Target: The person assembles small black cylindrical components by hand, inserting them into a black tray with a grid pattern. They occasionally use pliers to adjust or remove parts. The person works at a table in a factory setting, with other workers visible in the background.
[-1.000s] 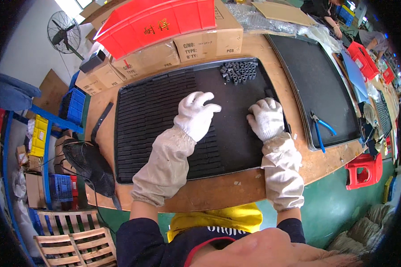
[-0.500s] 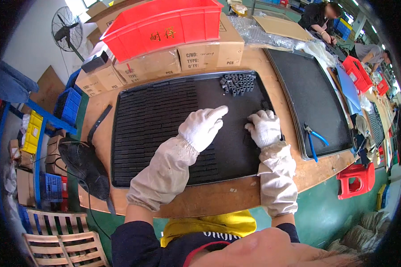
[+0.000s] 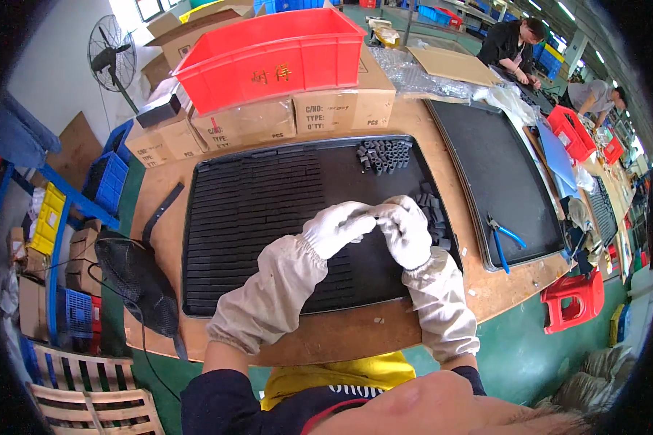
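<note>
In white knit gloves, my left hand [image 3: 337, 228] and my right hand [image 3: 403, 230] meet fingertip to fingertip above a black tray [image 3: 366, 278]. Both sets of fingers are pinched together, and whatever they hold is hidden. Rows of small black blocks [image 3: 257, 217] cover the tray's left part, packed closely side by side. At the tray's right edge, beside my right hand, lies a loose heap of black pieces [image 3: 435, 217]. Several short dark tubes [image 3: 384, 156] stand grouped near the far right corner.
Behind the tray, a red bin [image 3: 272, 65] rests on cardboard boxes [image 3: 344, 109]. Blue-handled pliers [image 3: 502, 235] lie on a second black tray [image 3: 486, 159] at right. A black mesh bag [image 3: 134, 272] hangs at the table's left edge. Two people work at the far right.
My right hand has moved from the loose heap, left to my left hand's fingertips. The heap now shows. My left hand's fingers have drawn into a pinch. The view has shifted slightly.
</note>
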Motion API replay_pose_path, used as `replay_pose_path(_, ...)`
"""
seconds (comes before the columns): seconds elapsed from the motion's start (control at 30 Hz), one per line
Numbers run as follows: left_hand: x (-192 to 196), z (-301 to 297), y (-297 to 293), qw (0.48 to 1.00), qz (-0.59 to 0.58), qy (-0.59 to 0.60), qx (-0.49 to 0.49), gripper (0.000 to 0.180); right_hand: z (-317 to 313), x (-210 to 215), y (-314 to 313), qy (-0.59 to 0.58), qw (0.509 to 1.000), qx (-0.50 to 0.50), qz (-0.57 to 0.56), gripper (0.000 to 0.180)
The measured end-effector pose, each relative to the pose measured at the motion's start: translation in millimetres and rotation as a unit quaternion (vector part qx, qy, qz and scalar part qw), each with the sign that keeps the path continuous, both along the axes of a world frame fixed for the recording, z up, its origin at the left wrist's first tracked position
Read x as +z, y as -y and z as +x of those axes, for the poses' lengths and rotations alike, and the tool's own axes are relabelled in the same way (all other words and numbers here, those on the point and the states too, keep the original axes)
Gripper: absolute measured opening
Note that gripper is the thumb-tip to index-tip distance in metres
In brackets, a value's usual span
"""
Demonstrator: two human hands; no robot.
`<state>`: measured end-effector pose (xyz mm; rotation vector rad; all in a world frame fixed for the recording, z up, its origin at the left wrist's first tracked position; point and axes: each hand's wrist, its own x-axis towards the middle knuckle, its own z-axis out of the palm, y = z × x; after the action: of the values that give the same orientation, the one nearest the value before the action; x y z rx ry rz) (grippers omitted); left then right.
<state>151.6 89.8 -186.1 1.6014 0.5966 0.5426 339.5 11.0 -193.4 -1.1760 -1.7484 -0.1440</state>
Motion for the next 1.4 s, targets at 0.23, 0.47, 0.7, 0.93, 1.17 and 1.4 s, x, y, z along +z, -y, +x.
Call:
replay_pose_path(0.23,-1,0,-11,0.99,-0.12,0.063,0.026,0.037,10,12,-25,-0.101,0.99,-0.093,-0.017,0.018)
replay_pose_path(0.47,-11,-8,-32,0.965,-0.184,0.166,0.081,0.035,51,-23,-89,0.173,0.936,-0.285,-0.112,0.015)
replay_pose_path(0.7,-3,-1,-15,0.971,-0.141,0.151,0.123,0.034,55,-48,-110,0.297,0.908,-0.281,-0.093,0.012)
replay_pose_path(0.93,-8,-9,-30,0.984,-0.055,0.081,0.149,0.029,20,-1,-75,0.007,0.991,-0.131,-0.001,0.018)
replay_pose_path(1.17,-8,-11,-28,0.986,0.075,0.031,0.142,0.025,1,10,-45,-0.137,0.988,0.049,-0.052,0.016)
replay_pose_path(1.4,-7,-8,-28,0.99,0.043,-0.017,0.136,0.028,5,8,-45,-0.065,0.996,0.021,-0.055,0.013)
